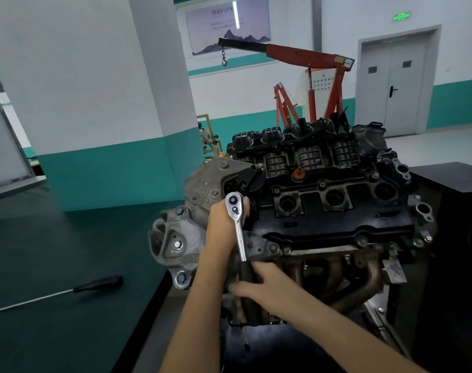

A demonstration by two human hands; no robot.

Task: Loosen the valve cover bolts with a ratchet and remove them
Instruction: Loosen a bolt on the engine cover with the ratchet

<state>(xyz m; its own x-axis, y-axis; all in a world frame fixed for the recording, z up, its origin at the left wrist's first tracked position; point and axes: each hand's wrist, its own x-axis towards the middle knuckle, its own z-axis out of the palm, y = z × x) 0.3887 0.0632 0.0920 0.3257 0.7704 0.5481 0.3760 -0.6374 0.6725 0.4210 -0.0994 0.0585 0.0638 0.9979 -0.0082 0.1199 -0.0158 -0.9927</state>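
Ratchet: chrome head and shank, black grip. Valve cover: matte black. Intake manifold: black, grid-ribbed. Small plug: orange-red. Timing cover: dull grey, grimy. Exhaust manifold: rust brown. Bench mat: dark green. Screwdriver: black handle, silver shaft. Engine crane: red frame, black boom tip. Wall: white over teal band. Door: grey. Lit sign: green.

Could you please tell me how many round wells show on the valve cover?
3, in a row on the valve cover: left well beside the ratchet, middle well, right well. The left hand may hide another.
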